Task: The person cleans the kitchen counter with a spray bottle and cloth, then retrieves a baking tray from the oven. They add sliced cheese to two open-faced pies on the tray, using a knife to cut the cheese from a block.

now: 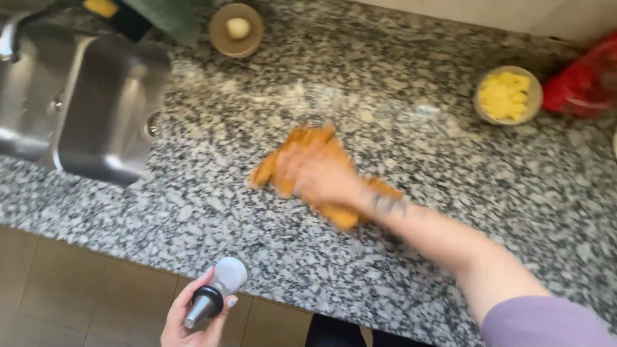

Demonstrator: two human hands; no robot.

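1. left hand (pixel 193 315), below the worktop's front edge, over the floor tiles (pixel 77 289): fingers wrapped round a small bottle (pixel 215 292) with clear rounded top and black collar.
2. right hand (pixel 318 177), motion-blurred, pressed flat on an orange cloth (pixel 302 151) at mid worktop (pixel 212 212); grip unclear.
3. steel sink (pixel 90 109) set in the left end.
4. toward the back edge: bowl of yellow pieces (pixel 508 95) at right, red bag (pixel 585 80) beside it; small dish (pixel 236 29) holding a pale lump.
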